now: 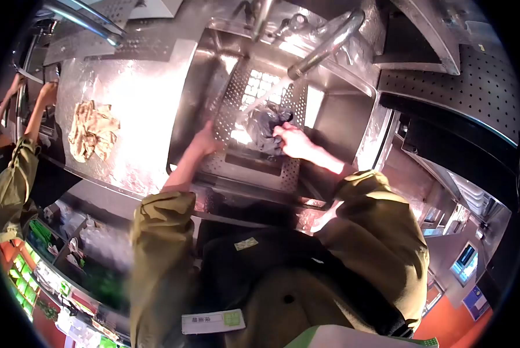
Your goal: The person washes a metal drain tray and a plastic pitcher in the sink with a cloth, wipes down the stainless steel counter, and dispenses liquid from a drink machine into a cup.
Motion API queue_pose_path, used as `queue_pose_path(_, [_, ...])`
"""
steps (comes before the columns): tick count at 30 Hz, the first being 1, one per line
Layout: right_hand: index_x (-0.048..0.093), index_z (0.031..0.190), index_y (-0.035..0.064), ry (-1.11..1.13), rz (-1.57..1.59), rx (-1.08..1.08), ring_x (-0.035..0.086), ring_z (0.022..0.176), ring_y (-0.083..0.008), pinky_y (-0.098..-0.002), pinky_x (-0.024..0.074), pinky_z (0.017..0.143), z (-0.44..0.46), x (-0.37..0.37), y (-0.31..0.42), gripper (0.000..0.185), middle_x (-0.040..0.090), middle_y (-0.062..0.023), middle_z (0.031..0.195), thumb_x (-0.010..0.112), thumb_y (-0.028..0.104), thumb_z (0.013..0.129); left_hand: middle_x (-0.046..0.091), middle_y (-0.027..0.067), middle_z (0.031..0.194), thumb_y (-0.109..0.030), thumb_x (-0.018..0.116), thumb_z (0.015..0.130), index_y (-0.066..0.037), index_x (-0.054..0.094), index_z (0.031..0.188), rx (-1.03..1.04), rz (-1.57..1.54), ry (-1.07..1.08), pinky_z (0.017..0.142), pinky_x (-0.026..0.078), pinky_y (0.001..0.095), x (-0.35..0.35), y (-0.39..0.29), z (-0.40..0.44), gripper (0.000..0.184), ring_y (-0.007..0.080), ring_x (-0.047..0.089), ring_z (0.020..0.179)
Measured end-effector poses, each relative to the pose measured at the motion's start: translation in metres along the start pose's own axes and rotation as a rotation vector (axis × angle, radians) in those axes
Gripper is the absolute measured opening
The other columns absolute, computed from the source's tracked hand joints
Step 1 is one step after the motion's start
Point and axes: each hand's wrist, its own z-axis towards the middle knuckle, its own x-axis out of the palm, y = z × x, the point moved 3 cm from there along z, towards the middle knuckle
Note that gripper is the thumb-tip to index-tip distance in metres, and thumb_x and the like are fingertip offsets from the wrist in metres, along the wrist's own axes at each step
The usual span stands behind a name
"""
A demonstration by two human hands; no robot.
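In the sink (344, 124) sits a perforated metal pan (289, 174) with holes along its sides. A wet, dark grey cloth (263, 124) lies bunched inside it, under the curved faucet (329, 49). My right hand (294, 141) is closed on the right side of this cloth. At the pan's left edge is my left hand (203, 141); its fingers are blurred, and whether they grip the edge cannot be made out.
A crumpled tan cloth (93, 132) lies on the metal counter (68, 78) left of the sink. Another person's sleeved arm (21, 168) reaches in at the far left. A perforated metal panel (451, 95) is at the right.
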Motion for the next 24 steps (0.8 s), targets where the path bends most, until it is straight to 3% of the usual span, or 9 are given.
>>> queue_pose_path(1, [0.048, 0.105, 0.0056, -0.074, 0.084, -0.083, 0.054, 0.092, -0.0297, -0.0375, 0.0452, 0.078, 0.009, -0.005, -0.02, 0.035, 0.053, -0.0184, 0.096, 0.051, 0.004, 0.07, 0.044, 0.0243, 0.12, -0.029, 0.068, 0.065, -0.012, 0.019, 0.134, -0.023, 0.087, -0.003, 0.094, 0.035, 0.0383, -0.005, -0.017, -0.008, 0.086, 0.035, 0.043, 0.112])
queue_pose_path(3, [0.049, 0.106, 0.0039, -0.195, 0.755, 0.178, 0.054, 0.094, -0.0265, -0.0355, 0.0444, 0.079, 0.025, -0.027, -0.041, 0.031, 0.055, -0.019, 0.097, 0.05, 0.007, 0.075, 0.022, 0.0249, 0.134, -0.033, 0.069, 0.064, -0.018, 0.015, 0.136, 0.055, 0.435, -0.037, 0.098, 0.029, 0.0442, -0.001, -0.043, -0.015, 0.091, 0.0363, 0.025, 0.124])
queue_pose_path(4, [0.048, 0.106, 0.0024, -0.357, 0.751, 0.061, 0.054, 0.094, -0.0242, -0.0334, 0.0432, 0.081, 0.036, -0.043, -0.029, 0.029, 0.055, -0.0175, 0.099, 0.05, 0.012, 0.079, 0.0, 0.023, 0.139, -0.036, 0.07, 0.063, -0.019, 0.014, 0.136, 0.102, 0.463, -0.015, 0.099, 0.023, 0.05, 0.007, -0.054, -0.013, 0.093, 0.0395, 0.009, 0.127])
queue_pose_path(7, [0.043, 0.12, 0.0049, -0.433, 0.33, -0.118, 0.042, 0.115, -0.026, -0.0349, 0.0428, 0.086, 0.078, -0.04, 0.025, 0.044, 0.044, -0.0189, 0.12, 0.053, 0.022, 0.081, -0.005, 0.0237, 0.139, -0.036, 0.068, 0.065, -0.022, 0.014, 0.136, 0.039, 0.628, -0.085, 0.096, 0.027, 0.0522, 0.015, -0.083, -0.014, 0.09, 0.0448, 0.014, 0.124])
queue_pose_path(9, [0.035, 0.129, 0.0175, -0.157, -0.274, -0.088, 0.025, 0.126, -0.0278, -0.0434, 0.026, 0.1, 0.122, 0.009, 0.029, 0.055, 0.017, -0.016, 0.139, 0.047, 0.043, 0.082, -0.005, 0.0242, 0.138, -0.031, 0.067, 0.064, -0.022, 0.012, 0.136, 0.109, 0.593, -0.153, 0.095, 0.031, 0.0491, 0.026, -0.06, 0.008, 0.091, 0.0466, 0.021, 0.121])
queue_pose_path(13, [0.034, 0.128, 0.0227, -0.295, 0.049, -0.21, 0.023, 0.126, -0.0322, -0.0473, 0.0164, 0.102, 0.202, -0.003, 0.006, 0.057, 0.025, -0.0179, 0.135, 0.045, 0.051, 0.079, 0.011, 0.0297, 0.134, -0.031, 0.067, 0.06, -0.039, 0.013, 0.133, 0.091, 0.485, -0.151, 0.078, 0.046, 0.0448, 0.011, -0.059, 0.01, 0.091, 0.0452, 0.048, 0.099])
queue_pose_path(17, [0.037, 0.126, 0.0181, -0.135, -0.063, -0.097, 0.034, 0.12, -0.0327, -0.0468, 0.0208, 0.101, 0.271, -0.023, -0.016, 0.055, 0.039, -0.0173, 0.126, 0.043, 0.047, 0.08, 0.034, 0.0288, 0.117, -0.028, 0.067, 0.059, -0.041, 0.017, 0.132, 0.066, 0.435, -0.189, 0.075, 0.047, 0.043, 0.006, -0.063, 0.01, 0.089, 0.0415, 0.054, 0.087])
queue_pose_path(18, [0.039, 0.125, 0.0154, -0.242, -0.049, -0.057, 0.042, 0.113, -0.031, -0.044, 0.0293, 0.097, 0.262, -0.029, -0.017, 0.054, 0.044, -0.0155, 0.122, 0.044, 0.043, 0.079, 0.037, 0.0261, 0.111, -0.025, 0.066, 0.06, -0.042, 0.017, 0.131, 0.129, 0.423, -0.276, 0.074, 0.048, 0.0433, 0.005, -0.064, 0.004, 0.088, 0.0411, 0.055, 0.085])
queue_pose_path(24, [0.046, 0.112, 0.0159, -0.316, 0.093, 0.115, 0.048, 0.104, -0.0277, -0.0373, 0.0393, 0.088, 0.213, -0.039, -0.094, 0.039, 0.047, -0.0104, 0.116, 0.052, 0.022, 0.074, 0.038, 0.0261, 0.109, -0.025, 0.061, 0.064, -0.041, 0.019, 0.131, 0.081, 0.377, -0.172, 0.074, 0.047, 0.0439, -0.002, -0.072, -0.004, 0.081, 0.0403, 0.055, 0.083])
